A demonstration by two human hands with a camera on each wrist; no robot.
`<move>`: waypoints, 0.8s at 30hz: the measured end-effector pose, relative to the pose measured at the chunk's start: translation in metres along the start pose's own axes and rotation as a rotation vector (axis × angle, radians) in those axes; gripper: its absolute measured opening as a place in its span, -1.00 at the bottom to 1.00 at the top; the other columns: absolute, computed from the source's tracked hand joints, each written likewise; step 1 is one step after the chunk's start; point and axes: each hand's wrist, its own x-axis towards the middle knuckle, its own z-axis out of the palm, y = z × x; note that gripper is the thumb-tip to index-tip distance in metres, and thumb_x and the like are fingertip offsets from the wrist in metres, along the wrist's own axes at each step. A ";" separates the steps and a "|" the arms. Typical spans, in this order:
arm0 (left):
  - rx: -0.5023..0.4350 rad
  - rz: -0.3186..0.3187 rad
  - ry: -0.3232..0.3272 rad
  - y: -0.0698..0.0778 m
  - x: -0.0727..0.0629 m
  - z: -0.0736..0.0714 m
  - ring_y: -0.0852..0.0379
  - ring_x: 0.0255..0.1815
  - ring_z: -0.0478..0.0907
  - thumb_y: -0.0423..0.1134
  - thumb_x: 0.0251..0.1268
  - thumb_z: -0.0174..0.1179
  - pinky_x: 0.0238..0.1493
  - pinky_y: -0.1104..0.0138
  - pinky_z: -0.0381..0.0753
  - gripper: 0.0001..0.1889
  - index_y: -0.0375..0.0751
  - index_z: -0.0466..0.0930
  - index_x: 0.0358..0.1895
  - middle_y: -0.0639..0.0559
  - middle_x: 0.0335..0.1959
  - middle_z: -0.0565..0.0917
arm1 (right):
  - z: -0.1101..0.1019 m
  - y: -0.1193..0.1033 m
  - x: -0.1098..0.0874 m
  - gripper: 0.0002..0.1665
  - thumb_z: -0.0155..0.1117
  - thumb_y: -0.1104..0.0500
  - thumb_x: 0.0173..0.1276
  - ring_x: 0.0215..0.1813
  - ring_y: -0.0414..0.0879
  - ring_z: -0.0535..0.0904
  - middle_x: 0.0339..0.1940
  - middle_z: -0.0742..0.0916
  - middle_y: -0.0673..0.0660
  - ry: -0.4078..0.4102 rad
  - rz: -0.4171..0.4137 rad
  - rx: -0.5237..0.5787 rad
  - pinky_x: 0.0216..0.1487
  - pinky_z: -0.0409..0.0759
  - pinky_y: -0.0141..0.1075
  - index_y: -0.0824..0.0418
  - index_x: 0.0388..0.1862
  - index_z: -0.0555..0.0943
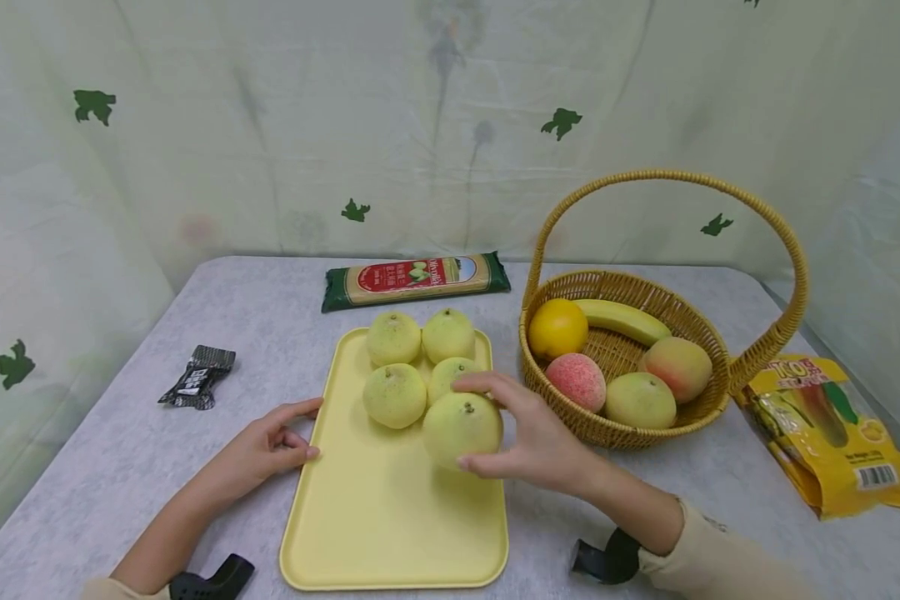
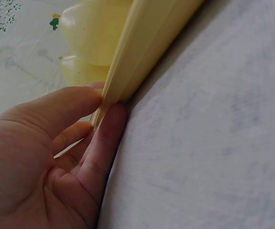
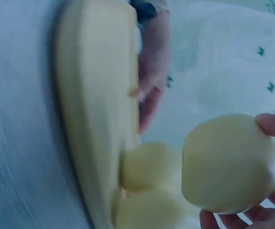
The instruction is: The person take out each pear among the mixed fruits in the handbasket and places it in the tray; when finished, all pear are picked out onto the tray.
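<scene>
A yellow rectangular tray (image 1: 390,517) lies before me, bearing several round pale yellow-green fruits (image 1: 394,396) at its far end. My left hand (image 1: 270,446) pinches the tray's left rim. Up close in the left wrist view, the thumb (image 2: 75,107) and fingers hold the rim (image 2: 123,71) between them. Another round pale yellow-green fruit (image 1: 461,432) is in my right hand (image 1: 528,433), gripped from its right side above the tray. In the right wrist view that fruit (image 3: 233,162) hangs apart from the tray surface, the fingertips spread around it.
To the right stands a tall-handled wicker basket (image 1: 708,333) with an orange, a banana and several other fruits. A yellow snack bag (image 1: 832,433) lies beyond it. Behind the tray is a green-ended pasta packet (image 1: 416,281). A small black wrapper (image 1: 198,377) sits left.
</scene>
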 end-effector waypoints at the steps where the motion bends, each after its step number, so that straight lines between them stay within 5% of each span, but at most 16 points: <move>1: -0.001 -0.001 0.000 0.000 0.000 0.000 0.11 -0.34 0.53 -0.27 0.15 0.21 -0.30 0.38 0.48 -0.29 -0.32 0.08 0.34 -0.22 -0.24 0.52 | 0.007 0.001 0.001 -0.25 0.48 0.12 -0.07 0.11 -0.16 0.37 0.12 0.47 -0.06 -0.020 0.013 0.010 -0.01 0.40 -0.23 0.16 0.15 0.41; 12: -0.014 -0.004 -0.004 0.000 0.000 0.000 0.10 -0.33 0.53 -0.28 0.15 0.21 -0.30 0.37 0.47 -0.29 -0.32 0.08 0.34 -0.24 -0.21 0.52 | 0.059 0.017 0.009 -0.24 0.47 0.06 -0.04 0.12 -0.26 0.34 0.10 0.50 -0.04 -0.175 0.076 0.058 0.14 0.26 -0.33 0.18 0.17 0.41; 24: -0.027 0.012 -0.015 -0.002 0.000 -0.001 0.12 -0.34 0.53 -0.29 0.17 0.19 -0.30 0.39 0.47 -0.30 -0.33 0.06 0.34 -0.23 -0.34 0.56 | 0.079 0.012 0.015 -0.22 0.41 -0.03 0.01 0.14 -0.26 0.31 0.13 0.44 -0.05 -0.160 -0.012 -0.044 0.14 0.26 -0.35 0.16 0.20 0.36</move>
